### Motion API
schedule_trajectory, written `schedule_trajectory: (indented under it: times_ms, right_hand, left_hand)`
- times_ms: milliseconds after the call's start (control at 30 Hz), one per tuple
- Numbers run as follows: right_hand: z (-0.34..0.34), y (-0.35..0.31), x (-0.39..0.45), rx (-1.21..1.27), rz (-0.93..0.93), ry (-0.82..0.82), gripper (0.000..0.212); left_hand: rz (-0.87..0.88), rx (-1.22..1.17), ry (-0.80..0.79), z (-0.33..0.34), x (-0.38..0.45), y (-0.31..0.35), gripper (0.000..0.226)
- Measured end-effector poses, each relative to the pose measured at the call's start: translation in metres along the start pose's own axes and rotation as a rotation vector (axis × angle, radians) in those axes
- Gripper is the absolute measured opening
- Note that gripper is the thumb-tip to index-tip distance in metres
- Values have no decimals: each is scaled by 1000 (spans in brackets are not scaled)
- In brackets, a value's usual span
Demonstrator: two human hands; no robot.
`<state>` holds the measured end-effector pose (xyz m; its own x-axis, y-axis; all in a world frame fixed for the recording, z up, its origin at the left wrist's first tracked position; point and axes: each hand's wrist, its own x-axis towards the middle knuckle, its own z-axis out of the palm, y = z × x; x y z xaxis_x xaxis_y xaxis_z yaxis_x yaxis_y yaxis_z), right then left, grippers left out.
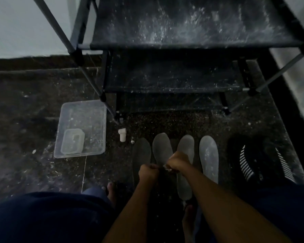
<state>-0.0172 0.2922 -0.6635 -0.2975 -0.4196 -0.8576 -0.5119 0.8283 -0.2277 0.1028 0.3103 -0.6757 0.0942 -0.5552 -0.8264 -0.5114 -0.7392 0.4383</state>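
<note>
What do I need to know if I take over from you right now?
Left hand: fingers curled, close to the right hand.
Right hand: also curled. A small pale bit shows between the hands, but it is too dark to name.
Things: four insoles lie side by side on the floor in front of the dusty shoe rack. A clear plastic tub sits to their left.
Done: the insoles are laid out in a row.
Left: probably finishing what the hands are working on above the insoles.
</note>
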Motion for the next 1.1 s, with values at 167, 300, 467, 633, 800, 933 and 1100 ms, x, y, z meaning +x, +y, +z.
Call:
schedule_trajectory:
  times_ms: [167, 300, 467, 633, 800, 933, 1100]
  right_hand:
    - [27, 18, 26, 92, 43, -38, 18]
    - [35, 26, 35, 192, 67, -38, 23]
    - [31, 43, 38, 290, 89, 260, 30]
    - [26, 62, 48, 521, 307, 416, 46]
    - [24, 69, 47, 680, 402, 387, 59]
    - [23, 70, 50, 707, 418, 287, 48]
    - [21, 77, 54, 711, 397, 237, 38]
  left_hand:
    - [24, 109, -17, 9, 12, -9, 25]
    - [-13, 146, 3, 19, 19, -20, 26]
    - [9, 272, 79, 28, 20, -17, 26]
    - [127, 282, 40, 51, 15, -6, 30]
    - [126, 256, -203, 76, 13, 3, 30]
    - [95, 201, -244, 85, 13, 4, 25]
    - [72, 223, -213, 84, 14, 9, 27]
